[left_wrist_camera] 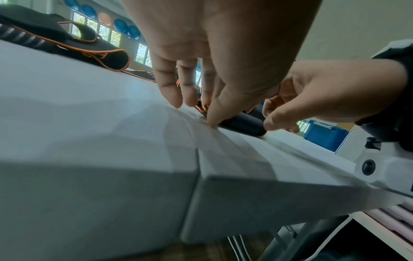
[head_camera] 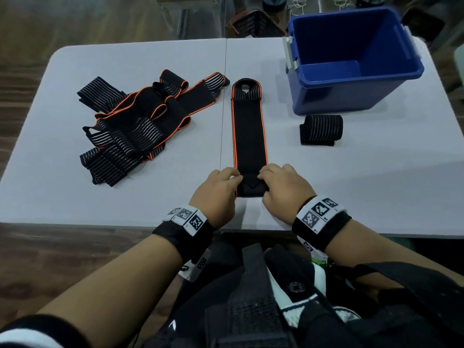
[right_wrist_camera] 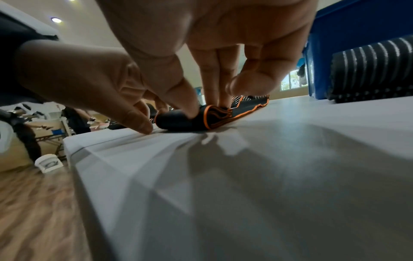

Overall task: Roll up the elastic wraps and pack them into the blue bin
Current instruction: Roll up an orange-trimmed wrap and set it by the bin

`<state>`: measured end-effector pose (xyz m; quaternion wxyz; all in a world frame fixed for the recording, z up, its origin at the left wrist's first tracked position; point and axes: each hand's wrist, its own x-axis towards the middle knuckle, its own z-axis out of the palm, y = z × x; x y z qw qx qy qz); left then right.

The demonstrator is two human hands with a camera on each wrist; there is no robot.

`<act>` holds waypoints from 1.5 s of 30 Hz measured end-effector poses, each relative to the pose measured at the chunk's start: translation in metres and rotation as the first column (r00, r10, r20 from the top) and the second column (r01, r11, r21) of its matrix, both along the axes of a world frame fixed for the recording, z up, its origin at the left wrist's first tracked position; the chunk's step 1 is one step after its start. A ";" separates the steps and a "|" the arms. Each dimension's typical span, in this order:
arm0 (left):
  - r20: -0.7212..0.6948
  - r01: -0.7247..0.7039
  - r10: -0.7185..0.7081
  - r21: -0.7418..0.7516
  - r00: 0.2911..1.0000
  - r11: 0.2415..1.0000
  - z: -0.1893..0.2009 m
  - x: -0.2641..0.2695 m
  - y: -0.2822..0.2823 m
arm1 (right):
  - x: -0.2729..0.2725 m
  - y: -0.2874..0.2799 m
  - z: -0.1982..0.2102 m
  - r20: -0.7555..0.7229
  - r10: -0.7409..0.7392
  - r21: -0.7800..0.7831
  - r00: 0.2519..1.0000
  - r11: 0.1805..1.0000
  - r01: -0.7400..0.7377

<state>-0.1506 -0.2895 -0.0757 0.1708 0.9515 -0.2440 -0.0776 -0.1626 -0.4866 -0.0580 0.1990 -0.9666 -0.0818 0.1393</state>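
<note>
A black elastic wrap with orange edges (head_camera: 249, 131) lies stretched out lengthwise in the middle of the white table (head_camera: 150, 59). Its near end is curled into a small roll (right_wrist_camera: 176, 120). My left hand (head_camera: 221, 187) pinches the roll's left side and my right hand (head_camera: 278, 184) pinches its right side. In the left wrist view the roll (left_wrist_camera: 241, 123) shows dark between both hands. The blue bin (head_camera: 351, 59) stands open at the far right, with nothing visible inside. One rolled striped wrap (head_camera: 321, 130) lies on the table in front of the bin.
A heap of several unrolled black wraps (head_camera: 135, 121), striped and orange-edged, lies on the left half of the table. A seam (head_camera: 223, 109) runs down the table's middle. A dark basket (head_camera: 253, 22) sits on the floor beyond the far edge.
</note>
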 end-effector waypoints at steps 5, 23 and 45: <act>-0.091 -0.101 0.089 -0.130 0.992 0.986 0.000 -0.002 0.001 | 0.002 -0.006 -0.004 -0.067 -0.013 0.034 0.998 0.999 0.016; -0.442 -0.628 0.485 -0.267 0.754 0.731 0.002 0.019 -0.015 | 0.022 -0.007 -0.009 -0.277 -0.450 0.309 0.849 0.795 0.522; -0.171 -0.218 0.199 -0.096 0.965 0.971 0.007 0.017 -0.006 | 0.010 -0.014 0.003 -0.239 -0.205 0.107 0.949 0.966 0.235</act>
